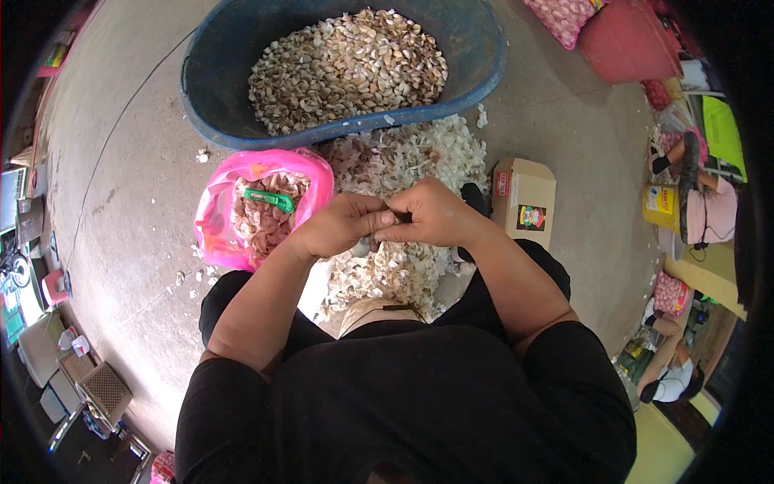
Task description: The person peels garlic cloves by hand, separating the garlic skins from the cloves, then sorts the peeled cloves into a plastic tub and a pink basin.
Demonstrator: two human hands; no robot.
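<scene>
Blue tub, holding pale cloves. Pink bag, holding reddish skins and green cutter. Cardboard box, on the floor. Left hand and right hand: fingers pinched on a small piece, mostly hidden, above papery peelings.

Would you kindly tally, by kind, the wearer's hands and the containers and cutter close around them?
Hands (left hand, right hand): 2
Blue tub: 1
Pink bag: 1
Cardboard box: 1
Green cutter: 1
Total: 6
</scene>
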